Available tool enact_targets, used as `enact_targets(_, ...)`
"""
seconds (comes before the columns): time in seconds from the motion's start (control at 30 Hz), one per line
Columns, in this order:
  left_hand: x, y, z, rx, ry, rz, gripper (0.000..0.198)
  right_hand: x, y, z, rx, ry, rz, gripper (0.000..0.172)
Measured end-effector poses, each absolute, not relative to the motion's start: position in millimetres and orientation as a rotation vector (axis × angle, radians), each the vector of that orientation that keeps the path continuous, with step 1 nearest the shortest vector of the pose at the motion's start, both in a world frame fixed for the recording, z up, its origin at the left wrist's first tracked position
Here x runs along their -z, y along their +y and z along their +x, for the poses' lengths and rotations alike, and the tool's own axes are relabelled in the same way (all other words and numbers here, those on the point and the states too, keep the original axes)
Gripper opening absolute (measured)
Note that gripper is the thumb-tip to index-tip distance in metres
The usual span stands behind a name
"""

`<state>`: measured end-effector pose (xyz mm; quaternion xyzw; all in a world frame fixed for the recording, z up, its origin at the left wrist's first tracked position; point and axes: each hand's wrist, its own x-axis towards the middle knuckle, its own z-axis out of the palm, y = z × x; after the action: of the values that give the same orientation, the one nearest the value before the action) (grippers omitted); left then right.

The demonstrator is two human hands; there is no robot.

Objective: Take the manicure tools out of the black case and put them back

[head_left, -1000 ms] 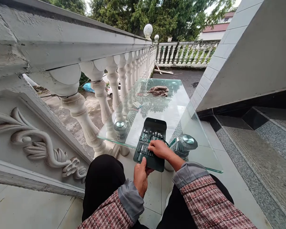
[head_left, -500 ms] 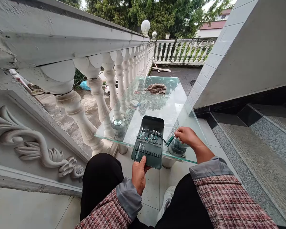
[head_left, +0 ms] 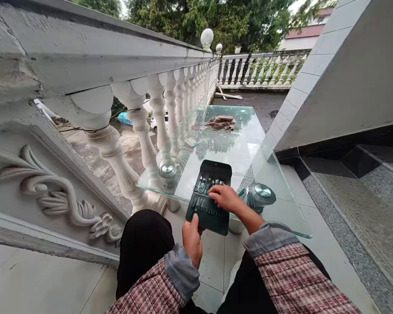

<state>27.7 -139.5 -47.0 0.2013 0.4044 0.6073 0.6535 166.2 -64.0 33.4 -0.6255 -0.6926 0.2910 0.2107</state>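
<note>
My left hand (head_left: 192, 239) grips the lower edge of an open dark green manicure case (head_left: 212, 222), thumb on top and the other fingers mostly underneath. Small scissors (head_left: 200, 187) and nail clippers sit in the upper part of the case. Slim metal tools (head_left: 199, 203) stand in the lower row, beside a line of elastic loops. Over the middle of the case is my right hand (head_left: 227, 198), fingers drawn together at the tools; what they pinch, if anything, is hidden. Green-handled items (head_left: 243, 192) lie on the glass just right of the case.
Beneath the case is a glass table (head_left: 231, 148) with round metal leg caps (head_left: 167, 169). A crumpled brown cloth (head_left: 221, 122) and a small flat packet (head_left: 191, 142) lie farther back. A white balustrade (head_left: 139, 124) runs along the left, stone steps (head_left: 356, 192) rise at right.
My right hand has moved left, from above the table's right side onto the middle of the case. My left hand keeps its hold, and the view has shifted slightly.
</note>
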Motion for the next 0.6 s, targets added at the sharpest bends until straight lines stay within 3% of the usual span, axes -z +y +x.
enact_targets(0.23,45.2,-138.6,26.6,-1.351,0.933,0.409,0.024,-26.1,-58.8,133.9,-0.88,-1.94,-1.735,0.014)
enact_targets(0.6,43.1,-139.1,26.5,-1.377,0.945,0.358,0.03,-13.6,-48.2,135.1,-1.048,-1.784,-1.746,0.006)
